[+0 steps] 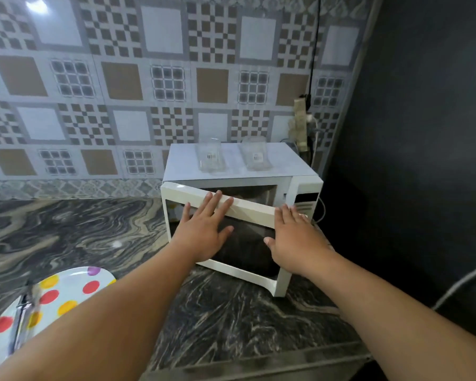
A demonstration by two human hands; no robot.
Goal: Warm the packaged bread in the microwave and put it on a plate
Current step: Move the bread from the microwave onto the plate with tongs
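Note:
A white microwave (300,188) stands on the dark marbled counter against the tiled wall. Its door (248,210) hangs partly ajar, hinged at the left. My left hand (204,232) lies flat on the door with straight fingers, fingertips on the door's top edge. My right hand (294,237) presses flat on the door's right side, fingers straight. A white plate with coloured dots (66,290) sits at the lower left of the counter. The packaged bread is not visible; the microwave's inside is too dark to read.
Two clear glasses (210,158) (256,154) stand upside down on top of the microwave. Metal tongs (25,312) lie on the plate. A power strip (301,125) with cables hangs on the wall behind. A dark wall bounds the right side.

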